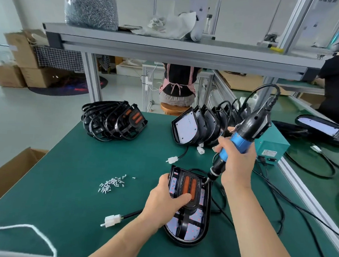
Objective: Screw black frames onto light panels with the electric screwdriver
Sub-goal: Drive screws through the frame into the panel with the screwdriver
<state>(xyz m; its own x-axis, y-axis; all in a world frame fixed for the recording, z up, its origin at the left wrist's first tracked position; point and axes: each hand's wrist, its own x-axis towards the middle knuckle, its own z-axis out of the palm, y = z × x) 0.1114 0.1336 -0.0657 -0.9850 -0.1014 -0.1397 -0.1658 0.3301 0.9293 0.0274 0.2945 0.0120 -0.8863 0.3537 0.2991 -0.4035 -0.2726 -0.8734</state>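
A light panel (192,228) lies flat on the green mat with a black frame (184,215) carrying two orange reflectors on top of it. My left hand (164,201) grips the frame and panel at their left edge, thumb across the frame's middle. My right hand (237,163) grips the blue and black electric screwdriver (244,131), tilted, with its bit touching the frame's upper right corner. A small pile of silver screws (111,184) lies to the left of the panel.
A stack of black frames (113,120) lies at the back left, a row of light panels (196,128) at the back middle. A teal power box (271,147) and black cables lie right. White connectors (112,220) rest on the mat. A cardboard box (7,175) stands left.
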